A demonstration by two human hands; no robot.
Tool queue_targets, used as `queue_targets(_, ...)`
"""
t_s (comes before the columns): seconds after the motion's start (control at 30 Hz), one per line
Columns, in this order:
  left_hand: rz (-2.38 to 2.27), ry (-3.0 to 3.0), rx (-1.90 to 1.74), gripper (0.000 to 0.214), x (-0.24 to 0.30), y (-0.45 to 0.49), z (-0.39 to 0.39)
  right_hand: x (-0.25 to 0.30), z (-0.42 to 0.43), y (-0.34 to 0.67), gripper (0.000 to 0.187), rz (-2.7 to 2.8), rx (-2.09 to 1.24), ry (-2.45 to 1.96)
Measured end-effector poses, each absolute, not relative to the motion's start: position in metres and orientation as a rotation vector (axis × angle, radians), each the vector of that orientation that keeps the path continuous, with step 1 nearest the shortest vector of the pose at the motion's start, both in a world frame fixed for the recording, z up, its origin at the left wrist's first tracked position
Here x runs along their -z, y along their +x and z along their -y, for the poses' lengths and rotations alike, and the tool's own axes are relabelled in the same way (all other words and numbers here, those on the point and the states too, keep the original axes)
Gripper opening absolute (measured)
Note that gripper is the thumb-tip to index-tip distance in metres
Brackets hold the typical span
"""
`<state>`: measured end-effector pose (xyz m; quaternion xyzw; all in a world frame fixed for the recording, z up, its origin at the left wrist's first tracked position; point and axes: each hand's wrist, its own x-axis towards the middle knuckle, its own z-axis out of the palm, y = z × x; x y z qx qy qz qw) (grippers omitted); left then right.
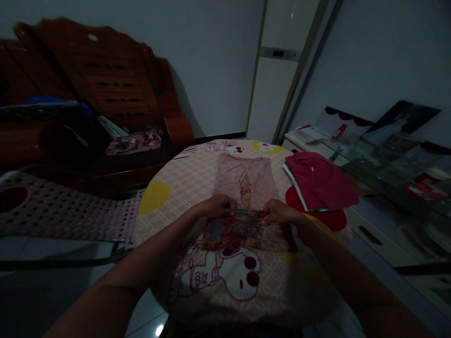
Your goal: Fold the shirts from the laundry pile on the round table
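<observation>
A greyish-pink shirt [262, 176] with a dark red printed pattern lies on the round table, its near part doubled over. My left hand [216, 206] pinches the left part of the folded edge, thumb against the fingers. On the right part of that same edge, my right hand [281, 212] is closed in a similar pinch. Between the hands the edge runs roughly straight. To the right of the shirt rests a stack of folded clothes [319, 180], magenta on top with white and dark layers below.
A cartoon-print tablecloth [186, 173] covers the table. Behind on the left stands a carved wooden bench [112, 80] with cloths on it, and a woven chair [88, 206] is nearer. A glass-topped cabinet [366, 164] with papers and pictures is along the right. A tall white unit [275, 89] stands behind.
</observation>
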<state>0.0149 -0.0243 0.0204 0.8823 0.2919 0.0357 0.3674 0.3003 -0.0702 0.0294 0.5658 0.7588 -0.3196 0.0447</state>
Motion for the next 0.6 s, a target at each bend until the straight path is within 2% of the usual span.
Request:
queue_targets(0.23, -0.733, 2.244, -0.129, 0.028, -0.0191, 0.0132, 0.0255, -0.0327, 0.0695, 0.3045, 0.034, -2.238, 0.89, 1.761)
queue_targets(0.6, -0.766, 2.208, -0.135, 0.018, -0.0173, 0.0118, 0.0265, -0.034, 0.0775, 0.3025, 0.013, -2.431, 1.357, 1.68)
